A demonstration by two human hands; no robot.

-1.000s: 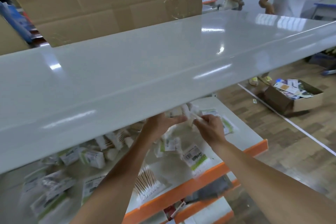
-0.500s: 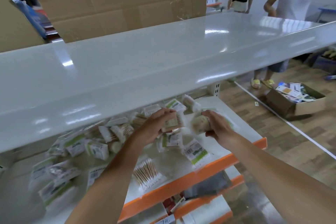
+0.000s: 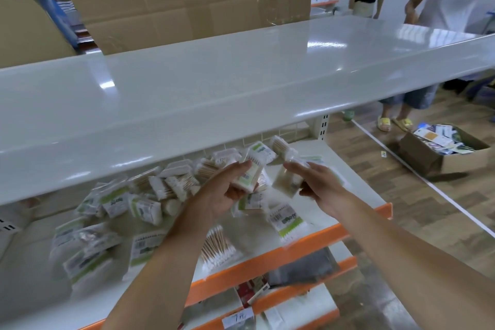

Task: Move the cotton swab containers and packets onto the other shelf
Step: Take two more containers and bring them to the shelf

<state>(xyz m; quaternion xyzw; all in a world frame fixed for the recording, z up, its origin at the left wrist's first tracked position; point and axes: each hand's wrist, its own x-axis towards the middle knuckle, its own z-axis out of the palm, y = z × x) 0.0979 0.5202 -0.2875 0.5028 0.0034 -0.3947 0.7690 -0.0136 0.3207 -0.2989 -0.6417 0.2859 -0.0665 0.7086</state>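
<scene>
Left hand (image 3: pixel 227 193) grasping swab box (image 3: pixel 247 174), right hand (image 3: pixel 321 185) grasping packet (image 3: pixel 285 182), glossy upper shelf (image 3: pixel 214 94), wood-plank floor (image 3: pixel 401 209).

So there's a glossy white upper shelf (image 3: pixel 241 94) with nothing but light reflections on top. Under it sits the lower shelf (image 3: pixel 345 177), white with an orange front edge (image 3: pixel 294 252), and it's covered in a messy heap of cotton swab packets (image 3: pixel 139 206), mostly clear plastic with green-and-white labels, piled toward the back and left. 1 packet with wooden sticks (image 3: pixel 217 246) lies right at the front edge, and another green-labelled packet (image 3: pixel 288 222) sits just right of it. Below are 2 more orange-edged shelves (image 3: pixel 305 300) holding blurry stuff. On the wooden floor (image 3: pixel 401 209) stands a cardboard box (image 3: pixel 428 158).
</scene>
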